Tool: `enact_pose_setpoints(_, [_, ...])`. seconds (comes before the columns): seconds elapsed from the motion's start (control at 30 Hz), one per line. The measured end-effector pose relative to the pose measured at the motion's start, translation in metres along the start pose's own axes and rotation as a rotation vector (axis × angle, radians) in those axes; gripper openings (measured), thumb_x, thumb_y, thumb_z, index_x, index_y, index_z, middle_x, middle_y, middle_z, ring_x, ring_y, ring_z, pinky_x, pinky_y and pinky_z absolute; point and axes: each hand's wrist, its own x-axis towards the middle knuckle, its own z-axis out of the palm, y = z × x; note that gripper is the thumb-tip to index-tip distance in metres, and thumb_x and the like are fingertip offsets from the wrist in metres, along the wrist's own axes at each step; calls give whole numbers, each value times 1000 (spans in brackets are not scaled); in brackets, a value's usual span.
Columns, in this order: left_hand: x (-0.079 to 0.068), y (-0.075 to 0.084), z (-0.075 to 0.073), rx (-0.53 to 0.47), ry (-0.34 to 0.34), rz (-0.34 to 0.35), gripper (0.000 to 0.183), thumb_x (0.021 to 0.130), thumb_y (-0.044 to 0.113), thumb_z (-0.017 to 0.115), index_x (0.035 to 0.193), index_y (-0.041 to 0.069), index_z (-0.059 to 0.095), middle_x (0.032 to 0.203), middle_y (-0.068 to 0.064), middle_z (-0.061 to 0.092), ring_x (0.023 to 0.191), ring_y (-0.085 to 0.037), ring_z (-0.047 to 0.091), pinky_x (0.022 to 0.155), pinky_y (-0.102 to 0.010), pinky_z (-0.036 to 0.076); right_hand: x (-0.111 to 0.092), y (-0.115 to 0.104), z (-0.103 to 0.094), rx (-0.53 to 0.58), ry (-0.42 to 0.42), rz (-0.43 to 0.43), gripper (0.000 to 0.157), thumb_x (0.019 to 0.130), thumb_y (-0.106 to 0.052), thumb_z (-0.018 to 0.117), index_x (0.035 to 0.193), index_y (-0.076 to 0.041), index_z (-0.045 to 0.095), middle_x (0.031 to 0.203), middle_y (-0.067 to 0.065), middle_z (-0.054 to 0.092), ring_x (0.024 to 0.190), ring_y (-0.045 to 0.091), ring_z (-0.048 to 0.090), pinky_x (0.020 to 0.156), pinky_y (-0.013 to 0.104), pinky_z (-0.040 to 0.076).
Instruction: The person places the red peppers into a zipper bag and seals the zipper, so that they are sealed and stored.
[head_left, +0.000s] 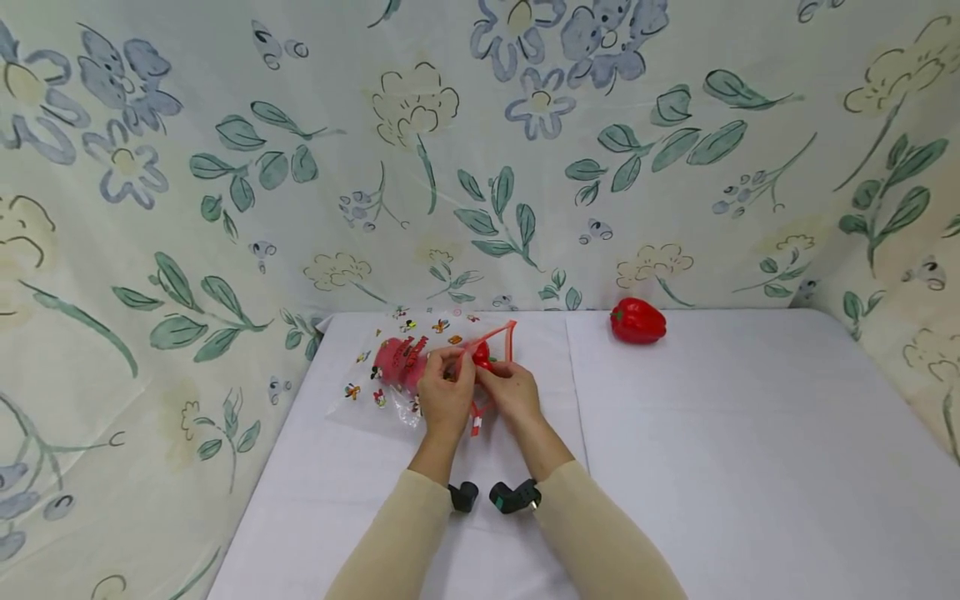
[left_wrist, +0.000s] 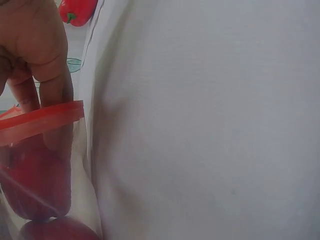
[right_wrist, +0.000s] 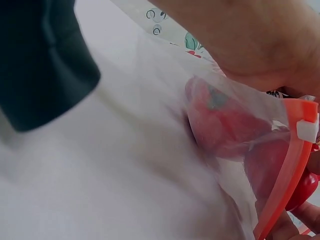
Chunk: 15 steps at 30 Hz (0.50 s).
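A clear zip bag with cartoon prints and an orange-red zip edge lies on the table, its mouth facing right. Inside it are red bell peppers, seen through the plastic. My left hand grips the bag near its mouth. A red bell pepper is at the opening, partly inside the bag, and my right hand holds it there. In the left wrist view the right hand's fingers reach past the zip edge. A white slider sits on the zip in the right wrist view.
Another red bell pepper lies at the back of the white-covered table, right of the bag. A flowered cloth hangs behind. Dark wrist cameras are strapped to both wrists.
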Motion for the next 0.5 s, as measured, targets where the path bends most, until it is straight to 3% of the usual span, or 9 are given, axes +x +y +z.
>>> enact_pose_setpoints(0.27, [-1, -2, 1, 19, 2, -12, 15, 93, 24, 72, 104, 14, 69, 97, -3, 80, 84, -18, 73, 73, -32, 57, 5, -2, 3, -42, -16, -31, 39, 90, -34, 74, 110, 0, 75, 106, 17, 75, 90, 24, 64, 69, 25, 50])
enact_pose_setpoints(0.5, [-2, -2, 1, -5, -12, 0, 15, 93, 23, 72, 104, 13, 69, 99, -3, 80, 89, -17, 73, 78, -33, 57, 8, -2, 8, 21, -47, -44, 37, 93, -27, 71, 116, 2, 74, 111, 19, 75, 94, 25, 66, 73, 25, 51])
